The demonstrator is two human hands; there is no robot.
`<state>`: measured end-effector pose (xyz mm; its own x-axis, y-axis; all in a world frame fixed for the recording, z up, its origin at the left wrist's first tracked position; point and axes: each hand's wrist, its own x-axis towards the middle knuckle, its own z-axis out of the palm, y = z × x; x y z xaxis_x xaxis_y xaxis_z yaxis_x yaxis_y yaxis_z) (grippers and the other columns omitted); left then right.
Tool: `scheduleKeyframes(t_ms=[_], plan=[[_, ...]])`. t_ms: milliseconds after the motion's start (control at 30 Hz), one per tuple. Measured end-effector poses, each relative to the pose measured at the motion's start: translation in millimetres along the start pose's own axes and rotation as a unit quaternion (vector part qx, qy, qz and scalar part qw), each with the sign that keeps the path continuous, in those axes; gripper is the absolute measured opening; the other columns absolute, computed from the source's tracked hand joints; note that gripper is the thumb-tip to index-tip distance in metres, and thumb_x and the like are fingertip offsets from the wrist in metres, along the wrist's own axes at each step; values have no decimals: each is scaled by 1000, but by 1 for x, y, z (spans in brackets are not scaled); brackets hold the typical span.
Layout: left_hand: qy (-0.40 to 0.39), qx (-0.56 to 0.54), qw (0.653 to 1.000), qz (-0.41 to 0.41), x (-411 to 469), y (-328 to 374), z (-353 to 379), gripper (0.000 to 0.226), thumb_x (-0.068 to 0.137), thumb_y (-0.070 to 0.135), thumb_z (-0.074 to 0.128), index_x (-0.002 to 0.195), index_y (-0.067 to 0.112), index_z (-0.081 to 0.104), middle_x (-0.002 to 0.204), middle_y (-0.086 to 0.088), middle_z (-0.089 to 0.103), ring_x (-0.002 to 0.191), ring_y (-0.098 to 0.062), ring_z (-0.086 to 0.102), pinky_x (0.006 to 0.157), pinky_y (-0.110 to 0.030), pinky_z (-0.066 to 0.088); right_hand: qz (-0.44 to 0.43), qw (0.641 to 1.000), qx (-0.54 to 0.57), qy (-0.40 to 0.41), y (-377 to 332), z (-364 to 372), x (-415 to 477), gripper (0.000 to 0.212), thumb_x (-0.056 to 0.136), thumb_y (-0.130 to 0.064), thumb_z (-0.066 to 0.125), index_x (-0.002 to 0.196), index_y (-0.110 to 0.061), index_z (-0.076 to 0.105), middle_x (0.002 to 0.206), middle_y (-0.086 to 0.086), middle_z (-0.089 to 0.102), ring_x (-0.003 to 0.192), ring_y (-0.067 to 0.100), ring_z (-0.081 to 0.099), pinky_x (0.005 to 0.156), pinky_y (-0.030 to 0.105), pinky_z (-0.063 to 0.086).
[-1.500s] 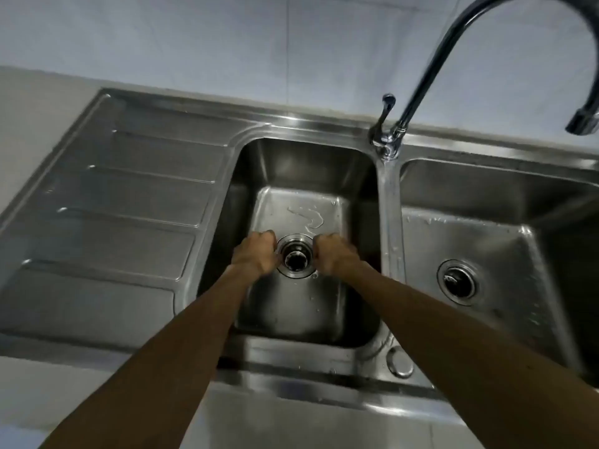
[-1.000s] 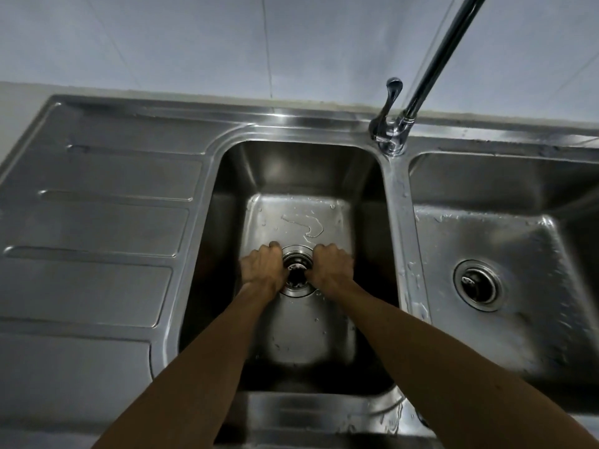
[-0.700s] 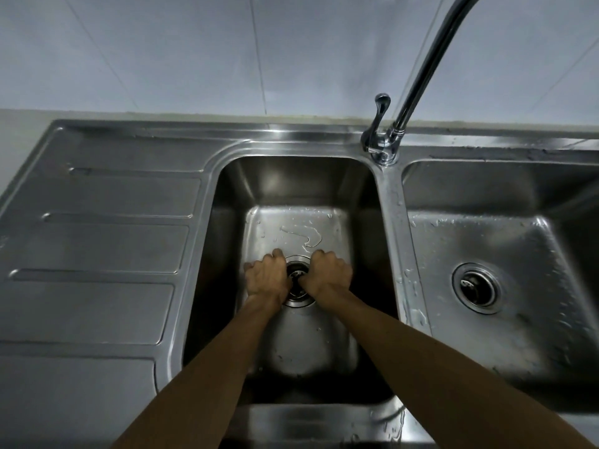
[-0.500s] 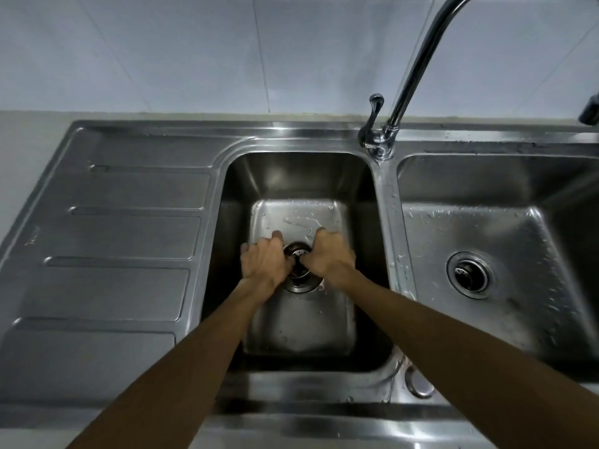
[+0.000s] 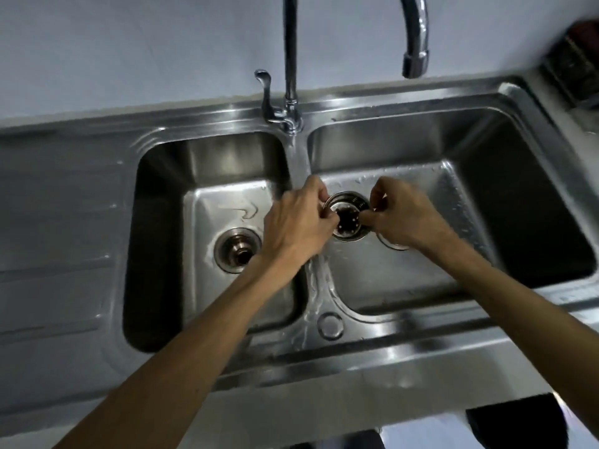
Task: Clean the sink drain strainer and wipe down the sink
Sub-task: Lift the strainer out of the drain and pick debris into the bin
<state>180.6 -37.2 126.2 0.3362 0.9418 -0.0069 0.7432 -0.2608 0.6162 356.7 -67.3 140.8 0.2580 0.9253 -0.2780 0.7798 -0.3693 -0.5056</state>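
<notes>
strainer [image 5: 348, 217]: round perforated metal basket, lifted out, held over the right basin [image 5: 486, 176] near the divider
left hand [image 5: 299, 223]: fingers pinched closed on the strainer's left rim
right hand [image 5: 400, 215]: fingers closed on the strainer's right rim
left basin [image 5: 227, 176]: drain opening [image 5: 237, 254] uncovered, water streaks on floor
right basin drain [image 5: 393, 245]: mostly hidden behind right hand
faucet [image 5: 291, 59]: base on the divider, spout end above right basin
sink state: 2 basins, droplets on steel
</notes>
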Motion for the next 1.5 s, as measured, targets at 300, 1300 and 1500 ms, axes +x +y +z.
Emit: scheduleKeyframes(t_ms=[300, 1300, 1500], plan=[[-38, 17, 999, -23, 11, 54, 126, 22, 91, 19, 65, 106, 25, 51, 94, -4, 72, 81, -30, 66, 61, -38, 52, 57, 998, -15, -36, 122, -10, 8, 24, 79, -24, 75, 91, -18, 56, 97, 10, 64, 92, 30, 61, 72, 31, 48], [-172, 198, 952, -157, 34, 24, 206, 23, 100, 27, 51, 116, 16, 61, 116, -12, 64, 104, -31, 62, 75, -37, 48, 122, 979, -40, -159, 198, 62, 63, 32, 87, -29, 68, 110, -6, 67, 110, 19, 67, 100, 34, 67, 88, 38, 57], [-140, 172, 968, -114, 80, 44, 225, 26, 96, 35, 60, 111, 14, 63, 112, -11, 64, 101, -32, 62, 74, -38, 44, 152, 980, -89, -87, 236, 41, 95, 31, 87, -25, 62, 113, -9, 64, 114, 17, 65, 104, 35, 66, 88, 41, 56]])
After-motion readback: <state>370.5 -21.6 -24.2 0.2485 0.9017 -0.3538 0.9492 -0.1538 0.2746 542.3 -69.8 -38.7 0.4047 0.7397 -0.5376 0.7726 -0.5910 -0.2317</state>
